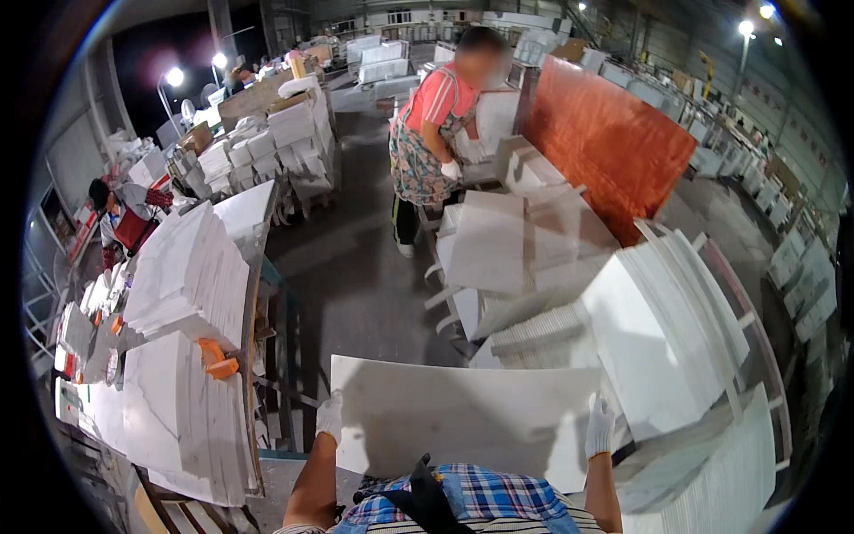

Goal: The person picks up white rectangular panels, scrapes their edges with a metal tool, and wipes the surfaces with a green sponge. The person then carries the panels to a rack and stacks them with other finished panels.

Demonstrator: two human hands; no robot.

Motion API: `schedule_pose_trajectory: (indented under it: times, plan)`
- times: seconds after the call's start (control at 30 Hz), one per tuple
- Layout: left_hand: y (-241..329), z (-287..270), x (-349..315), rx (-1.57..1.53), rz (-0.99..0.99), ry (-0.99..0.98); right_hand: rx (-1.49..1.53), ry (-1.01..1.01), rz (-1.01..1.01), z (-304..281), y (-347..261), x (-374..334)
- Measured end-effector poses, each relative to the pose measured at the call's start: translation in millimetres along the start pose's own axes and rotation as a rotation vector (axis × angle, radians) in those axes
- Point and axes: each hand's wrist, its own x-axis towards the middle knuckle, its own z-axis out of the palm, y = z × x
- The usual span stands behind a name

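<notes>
In front of my body I hold a wide, pale stone slab [463, 409], one hand at each short end. My left hand [329, 418], in a white glove, is closed on its left edge. At the right edge, my white-gloved right hand [600, 425] grips it too, fingers along the edge. The slab stays apart from the stacks on the left; on the right its far corner overlaps a row of thin slabs [538, 338] in view, and I cannot tell if they touch.
White slabs [182, 400] stand stacked on a bench at left, with an orange tool [218, 360] on them. Larger slabs [654, 329] lean in a rack at right. Ahead, a co-worker [436, 133] stands by stacked boards [487, 240] and a red-orange panel [605, 133]. Another person [129, 209] is far left.
</notes>
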Motion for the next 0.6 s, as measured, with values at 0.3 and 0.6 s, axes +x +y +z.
schedule_pose_trajectory:
  times: [0.3, 0.6]
  plan:
    - [91.1, 17.5, 164.6, -0.157, -0.001, 0.013, 0.059, -0.03, 0.005, 161.8, -82.7, 91.7]
    - [149.9, 31.6, 359.8, -0.1, -0.018, -0.051, 0.085, 0.066, -0.006, 286.9, -189.4, 129.9]
